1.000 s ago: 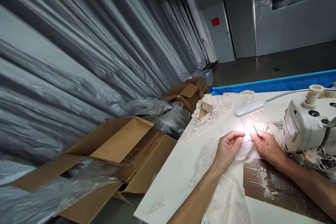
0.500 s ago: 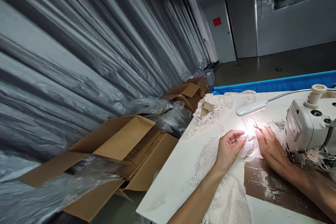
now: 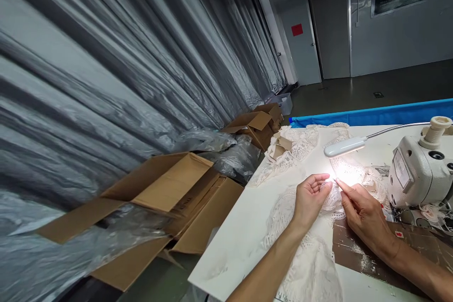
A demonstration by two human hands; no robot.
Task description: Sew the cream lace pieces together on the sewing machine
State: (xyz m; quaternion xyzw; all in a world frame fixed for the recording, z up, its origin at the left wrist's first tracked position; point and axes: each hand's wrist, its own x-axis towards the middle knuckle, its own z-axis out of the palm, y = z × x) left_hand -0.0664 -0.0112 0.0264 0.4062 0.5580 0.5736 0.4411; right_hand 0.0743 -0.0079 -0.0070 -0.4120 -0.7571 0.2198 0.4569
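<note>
Under the lamp, my left hand pinches the edge of a white lace fabric between thumb and fingers. My right hand is closed, its index fingertip close to the left fingertips at the lace. A thin tool, mostly hidden, is pinched in it; only a small dark tip shows, and its kind is unclear. More of the lace hangs in folds below my left wrist and spreads toward the sewing machine on the right.
A gooseneck lamp reaches low over the hands. More lace and a cardboard piece lie at the table's far left corner. Brown tape covers the tabletop by my right forearm. Open cartons and plastic bags stand left of the table.
My right hand has turned and come left toward my left fingertips, bringing the thin tool's tip to the lace. My left hand keeps its pinch. The view has shifted slightly.
</note>
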